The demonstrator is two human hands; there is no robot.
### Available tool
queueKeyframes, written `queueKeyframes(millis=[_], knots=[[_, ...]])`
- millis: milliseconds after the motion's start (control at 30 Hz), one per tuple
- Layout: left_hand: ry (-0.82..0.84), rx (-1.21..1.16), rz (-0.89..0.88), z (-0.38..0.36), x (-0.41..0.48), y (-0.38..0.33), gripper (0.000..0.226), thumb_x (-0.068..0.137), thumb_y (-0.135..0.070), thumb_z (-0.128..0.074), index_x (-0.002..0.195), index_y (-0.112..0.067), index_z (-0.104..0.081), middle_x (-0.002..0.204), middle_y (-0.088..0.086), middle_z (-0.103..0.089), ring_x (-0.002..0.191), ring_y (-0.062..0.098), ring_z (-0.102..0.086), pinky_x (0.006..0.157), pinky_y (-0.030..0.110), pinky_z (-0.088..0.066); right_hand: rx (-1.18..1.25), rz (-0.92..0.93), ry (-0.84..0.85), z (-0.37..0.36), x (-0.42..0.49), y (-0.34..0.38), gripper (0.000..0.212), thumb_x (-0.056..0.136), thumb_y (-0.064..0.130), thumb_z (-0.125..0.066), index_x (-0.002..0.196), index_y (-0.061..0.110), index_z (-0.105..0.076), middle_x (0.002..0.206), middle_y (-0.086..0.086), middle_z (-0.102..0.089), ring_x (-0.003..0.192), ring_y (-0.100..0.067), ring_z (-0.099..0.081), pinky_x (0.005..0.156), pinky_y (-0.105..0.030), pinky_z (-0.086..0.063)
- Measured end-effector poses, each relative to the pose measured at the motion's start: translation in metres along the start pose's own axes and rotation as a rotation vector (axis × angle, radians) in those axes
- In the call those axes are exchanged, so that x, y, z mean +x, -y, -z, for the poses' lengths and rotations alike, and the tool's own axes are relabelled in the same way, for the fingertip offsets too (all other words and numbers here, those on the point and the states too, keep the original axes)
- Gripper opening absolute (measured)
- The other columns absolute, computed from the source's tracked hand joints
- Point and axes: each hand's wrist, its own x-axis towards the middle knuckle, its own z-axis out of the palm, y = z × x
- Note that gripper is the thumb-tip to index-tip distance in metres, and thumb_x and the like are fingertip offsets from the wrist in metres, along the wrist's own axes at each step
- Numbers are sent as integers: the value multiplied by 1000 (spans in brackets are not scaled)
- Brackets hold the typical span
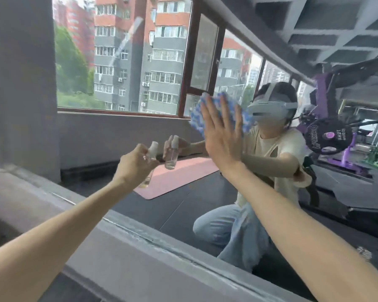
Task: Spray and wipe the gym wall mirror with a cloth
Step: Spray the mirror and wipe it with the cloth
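The wall mirror [140,131] fills most of the view and reflects me crouching before it. My right hand [222,136] lies flat with straight fingers, pressing a blue-and-white checked cloth [196,115] against the glass. The cloth shows above and to both sides of the fingers. My left hand [135,165] grips a small clear spray bottle [152,153] with a white cap, held close to the glass left of the cloth. The bottle's reflection appears just beyond it.
A grey ledge [153,240] runs along the mirror's lower edge, with a grey wall [20,83] at the left. Reflected in the glass are a window, a pink mat [175,177] on dark floor, and purple gym machines [332,136].
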Motion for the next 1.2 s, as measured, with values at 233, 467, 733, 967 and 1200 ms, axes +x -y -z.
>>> queueKeyframes(millis=[233, 467, 733, 967, 1200], knots=[[-11, 52, 28, 6, -5, 63, 30, 78, -22, -75, 104, -13, -63, 87, 3, -62, 81, 23, -59, 64, 24, -35, 252, 788, 568, -25, -224, 141, 95, 71, 16, -74, 150, 16, -22, 156, 3, -35, 148, -22, -23, 119, -36, 17], [-99, 59, 66, 34, 5, 101, 27, 82, -25, -72, 102, -12, -60, 94, 7, -67, 86, 25, -61, 69, 25, -38, 127, 881, 531, -24, -166, 144, 66, 60, 37, -82, 123, 24, -68, 134, 10, -60, 131, -14, -46, 120, -43, -4], [-172, 96, 106, 53, 10, 129, 24, 92, -24, -62, 109, -8, -56, 92, 4, -60, 91, 24, -56, 72, 27, -32, -21, 409, 310, -33, 68, 171, 59, 98, 15, -16, 156, 14, -7, 164, 1, -10, 151, -23, -8, 112, -50, 13], [-191, 84, 256, 66, 20, 165, 25, 92, -22, -61, 110, -6, -55, 103, 12, -66, 90, 25, -56, 73, 25, -33, 241, 898, 523, -42, -7, 240, 60, 99, 22, -27, 156, 12, -14, 163, -5, -12, 151, -32, 0, 120, -51, 1], [-181, 100, 253, 79, 69, 171, 25, 92, -22, -61, 111, -7, -57, 107, 13, -66, 100, 29, -57, 76, 25, -35, 252, 1129, 664, -45, -54, 290, 54, 100, 24, -29, 151, 7, -22, 160, -12, -20, 149, -33, -11, 120, -52, -13]])
